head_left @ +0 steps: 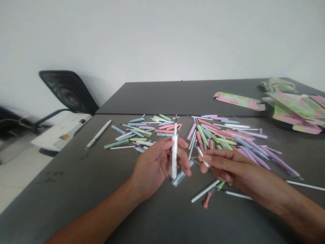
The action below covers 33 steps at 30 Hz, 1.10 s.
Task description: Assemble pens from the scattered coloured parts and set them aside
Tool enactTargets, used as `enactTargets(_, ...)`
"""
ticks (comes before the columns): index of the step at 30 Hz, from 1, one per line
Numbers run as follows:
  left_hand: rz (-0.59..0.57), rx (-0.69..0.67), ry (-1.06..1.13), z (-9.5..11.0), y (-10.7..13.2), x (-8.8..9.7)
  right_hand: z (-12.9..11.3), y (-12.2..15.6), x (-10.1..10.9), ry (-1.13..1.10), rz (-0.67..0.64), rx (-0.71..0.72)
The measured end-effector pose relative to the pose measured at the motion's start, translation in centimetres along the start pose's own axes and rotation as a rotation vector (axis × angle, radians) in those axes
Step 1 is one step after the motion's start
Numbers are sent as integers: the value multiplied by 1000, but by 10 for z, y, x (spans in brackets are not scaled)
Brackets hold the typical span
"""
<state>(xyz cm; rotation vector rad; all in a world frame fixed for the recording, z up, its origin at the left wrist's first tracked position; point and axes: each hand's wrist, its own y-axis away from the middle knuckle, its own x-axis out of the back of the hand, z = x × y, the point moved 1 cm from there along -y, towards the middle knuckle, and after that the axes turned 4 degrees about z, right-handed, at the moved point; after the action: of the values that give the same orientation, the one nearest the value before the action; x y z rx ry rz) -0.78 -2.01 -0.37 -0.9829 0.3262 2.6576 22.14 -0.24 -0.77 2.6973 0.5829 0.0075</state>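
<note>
My left hand is closed around a white pen barrel, held upright. Out of the barrel's top stands a thin pen refill with a reddish tip. To the right, my right hand pinches a short white pen part with a shiny clear end, apart from the barrel. Behind and below the left fingers lies a light blue pen part with a clear end. Under the right hand are a white tube, a coral piece and a refill.
Pastel pen parts lie in a left pile and a right pile on the dark table. One white pen lies far left. Flattened cartons and a grey cloth are back right; a black chair stands left.
</note>
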Motion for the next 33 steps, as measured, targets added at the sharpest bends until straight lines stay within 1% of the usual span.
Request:
enactTargets(3, 17, -25, -13, 3, -1, 0, 1, -1, 2, 58, -8, 8)
enactTargets(5, 55, -79, -38, 7, -3, 0, 1, -1, 5, 128, 2, 20)
enactTargets(10, 182, -241, -90, 22, -7, 3, 0, -3, 11, 392, 74, 78)
enactTargets(13, 242, -327, -58, 31, -11, 7, 0, -4, 14, 496, 106, 138)
enactTargets(17, 330, -419, -9, 43, -15, 16, -7, -9, 12, 644, 212, 157)
enactTargets(18, 344, -440, -1, 46, -16, 19, -11, -13, 10, 724, 225, 193)
enactTargets(19, 355, -461, 6, 48, -17, 21, -16, -18, 7, 834, 229, 261)
enactTargets(22, 388, -513, 23, 55, -20, 29, -30, -37, -5, 1182, 211, 547)
enactTargets(24, 404, -540, 33, 58, -22, 33, -37, -52, -13, 1298, 190, 657)
enactTargets(28, 424, -570, 52, 63, -22, 35, -40, -77, -21, 1381, 155, 722)
enactTargets(33, 423, -572, 65, 66, -19, 32, -37, -88, -22, 1441, 143, 744)
